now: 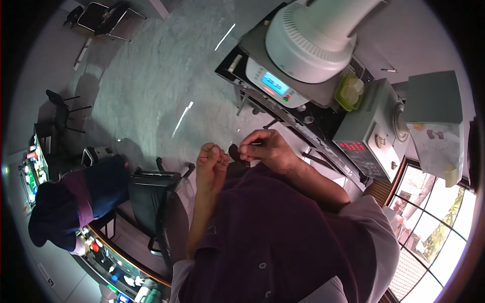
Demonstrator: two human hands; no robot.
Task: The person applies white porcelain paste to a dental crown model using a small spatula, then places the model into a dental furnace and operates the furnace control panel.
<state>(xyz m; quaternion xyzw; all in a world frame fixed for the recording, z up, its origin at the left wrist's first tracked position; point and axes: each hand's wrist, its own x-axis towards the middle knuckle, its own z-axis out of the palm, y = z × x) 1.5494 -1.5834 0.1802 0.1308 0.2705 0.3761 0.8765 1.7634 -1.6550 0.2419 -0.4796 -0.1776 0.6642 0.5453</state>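
My left hand (210,165) is raised in front of my body, its fingers curled and the thumb pressed to the fingertips. Just to its right, my right hand (270,152) pinches thumb and forefinger together, pointing toward the left hand. A small dark rounded piece (234,152) shows beside the right fingertips; whether they grip it or it lies behind them I cannot tell. Anything held in the left pinch is too small to make out. A short gap separates the two hands.
A bench at the right carries a white machine (273,83) with a lit screen, a green basket (349,92) and a grey box instrument (371,134) with red digits. A black office chair (154,199) stands left. Another person (83,199) leans over a cluttered desk (121,262).
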